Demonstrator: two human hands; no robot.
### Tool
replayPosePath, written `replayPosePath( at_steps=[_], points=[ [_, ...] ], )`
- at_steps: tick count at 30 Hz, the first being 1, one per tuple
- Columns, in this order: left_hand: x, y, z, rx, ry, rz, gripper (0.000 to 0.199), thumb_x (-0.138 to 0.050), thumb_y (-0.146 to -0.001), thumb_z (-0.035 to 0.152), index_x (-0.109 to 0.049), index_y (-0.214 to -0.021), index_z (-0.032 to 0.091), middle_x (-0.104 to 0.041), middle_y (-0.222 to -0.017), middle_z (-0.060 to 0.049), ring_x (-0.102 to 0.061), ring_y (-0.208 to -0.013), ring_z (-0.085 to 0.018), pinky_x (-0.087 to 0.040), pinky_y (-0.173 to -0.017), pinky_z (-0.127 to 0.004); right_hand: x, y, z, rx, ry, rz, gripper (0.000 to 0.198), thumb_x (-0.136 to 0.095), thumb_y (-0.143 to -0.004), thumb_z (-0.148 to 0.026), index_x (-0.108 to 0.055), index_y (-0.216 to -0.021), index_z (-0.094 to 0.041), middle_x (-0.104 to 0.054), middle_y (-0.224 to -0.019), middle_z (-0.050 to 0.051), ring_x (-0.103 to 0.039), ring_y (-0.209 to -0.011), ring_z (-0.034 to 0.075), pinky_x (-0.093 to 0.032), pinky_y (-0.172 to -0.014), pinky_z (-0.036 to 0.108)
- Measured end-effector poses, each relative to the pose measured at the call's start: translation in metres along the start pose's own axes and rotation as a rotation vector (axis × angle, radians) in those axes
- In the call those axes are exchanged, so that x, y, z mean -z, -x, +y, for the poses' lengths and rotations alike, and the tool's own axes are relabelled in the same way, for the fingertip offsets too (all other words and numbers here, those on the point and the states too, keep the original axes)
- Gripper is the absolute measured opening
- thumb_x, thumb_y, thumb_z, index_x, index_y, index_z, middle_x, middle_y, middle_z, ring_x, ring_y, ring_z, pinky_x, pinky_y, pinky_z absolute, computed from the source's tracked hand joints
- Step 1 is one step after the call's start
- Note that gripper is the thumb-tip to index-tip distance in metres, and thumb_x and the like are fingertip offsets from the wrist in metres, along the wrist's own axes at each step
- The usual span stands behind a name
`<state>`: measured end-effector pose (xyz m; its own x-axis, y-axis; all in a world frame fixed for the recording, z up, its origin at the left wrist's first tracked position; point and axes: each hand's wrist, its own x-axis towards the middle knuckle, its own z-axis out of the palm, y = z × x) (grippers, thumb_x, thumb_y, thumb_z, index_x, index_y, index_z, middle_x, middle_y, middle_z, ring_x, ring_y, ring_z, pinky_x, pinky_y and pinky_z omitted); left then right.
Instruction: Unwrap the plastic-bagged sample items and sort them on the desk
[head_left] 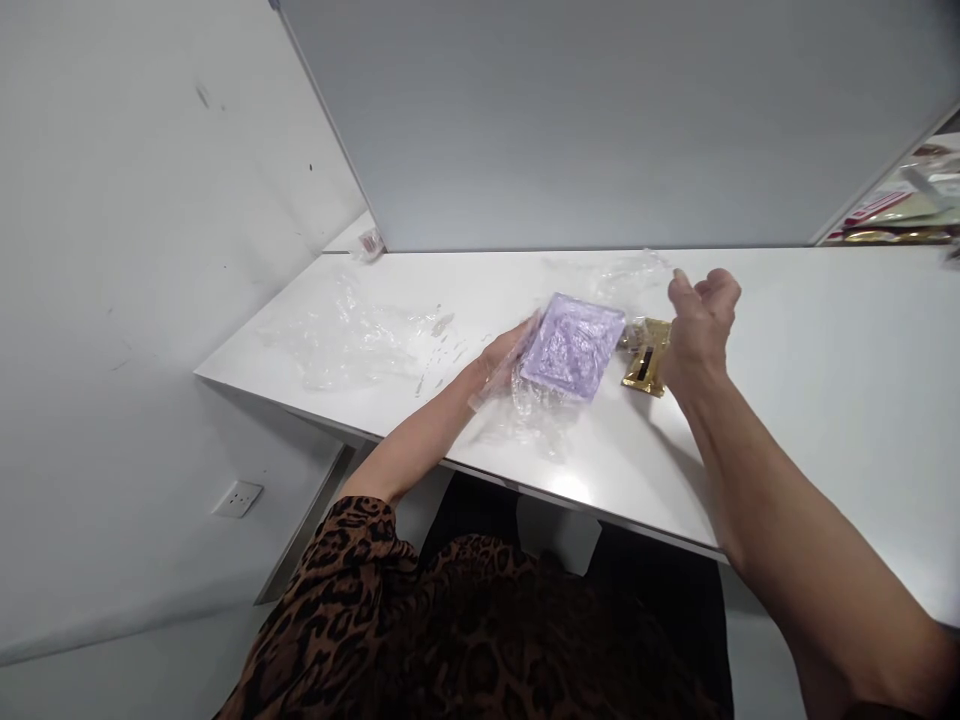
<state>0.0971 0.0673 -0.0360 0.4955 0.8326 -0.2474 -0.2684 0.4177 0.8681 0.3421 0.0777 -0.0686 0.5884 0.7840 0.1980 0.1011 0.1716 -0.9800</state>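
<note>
A square lilac box [574, 345] with a shiny surface is tilted above the white table. My left hand [516, 348] grips it from the left side; most of the fingers are hidden behind the box and loose clear plastic film [536, 415]. My right hand [701, 325] is raised to the right of the box, apart from it, with curled fingers. Whether a bit of film is between those fingers I cannot make out. Close to that hand lies a gold packet [649, 365] with a dark strip, partly covered by the hand.
On the white table [810, 400], more crumpled clear film [337, 335] lies at the left, and another piece [626, 275] near the back. A grey panel [585, 120] rises along the rear edge. Several packages [900, 205] show at the far right.
</note>
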Motion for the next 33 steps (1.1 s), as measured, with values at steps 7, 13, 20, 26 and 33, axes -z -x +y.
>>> replayPosePath(
  at_steps=[7,13,20,26,33],
  points=[
    [-0.002,-0.007,0.005,0.105,0.381,0.022,0.055,-0.034,-0.113,0.05,-0.069,-0.138,0.015,-0.083,-0.109,-0.013,-0.077,-0.119,-0.028,-0.058,-0.113,-0.044,-0.021,0.055,-0.03,-0.39,-0.231,-0.479,0.071,-0.096,-0.07,-0.044,-0.059,-0.127,-0.026,-0.072,-0.118,0.01,-0.073,-0.098,0.027,-0.066,-0.07,0.039],
    [0.009,-0.004,0.014,0.047,0.414,0.069,0.091,-0.032,-0.098,0.085,-0.06,-0.151,0.015,-0.078,-0.119,-0.019,-0.075,-0.118,-0.036,-0.06,-0.104,-0.053,-0.019,0.047,-0.022,-0.147,-0.246,-0.314,0.067,-0.098,-0.065,-0.042,-0.063,-0.121,-0.027,-0.066,-0.078,-0.003,-0.067,-0.073,0.019,-0.06,-0.061,0.031],
    [0.01,-0.001,0.013,-0.016,0.109,0.052,0.05,-0.077,-0.092,0.037,-0.07,-0.137,0.016,-0.078,-0.105,-0.015,-0.076,-0.091,-0.025,-0.059,-0.094,-0.041,-0.016,0.055,-0.031,0.161,-0.103,-0.331,0.07,-0.091,-0.077,-0.058,-0.061,-0.132,-0.028,-0.067,-0.082,-0.002,-0.066,-0.075,0.019,-0.059,-0.063,0.033],
    [0.005,-0.001,0.012,-0.079,0.108,0.156,0.028,-0.054,-0.106,0.022,-0.074,-0.088,0.015,-0.073,-0.08,-0.005,-0.064,-0.063,-0.012,-0.055,-0.076,-0.029,-0.019,0.049,-0.032,-0.07,-0.325,-0.292,0.057,-0.095,-0.072,-0.041,-0.063,-0.117,-0.028,-0.063,-0.078,-0.003,-0.064,-0.073,0.018,-0.057,-0.065,0.031],
    [0.003,-0.001,0.018,-0.109,0.36,0.164,0.047,-0.05,-0.112,0.033,-0.058,-0.069,0.018,-0.076,-0.08,-0.004,-0.073,-0.072,-0.013,-0.058,-0.091,-0.032,-0.021,0.05,-0.034,-0.41,-0.337,-0.386,0.041,-0.093,-0.074,-0.045,-0.064,-0.093,-0.023,-0.068,-0.084,0.003,-0.061,-0.072,0.014,-0.053,-0.062,0.025]
  ],
)
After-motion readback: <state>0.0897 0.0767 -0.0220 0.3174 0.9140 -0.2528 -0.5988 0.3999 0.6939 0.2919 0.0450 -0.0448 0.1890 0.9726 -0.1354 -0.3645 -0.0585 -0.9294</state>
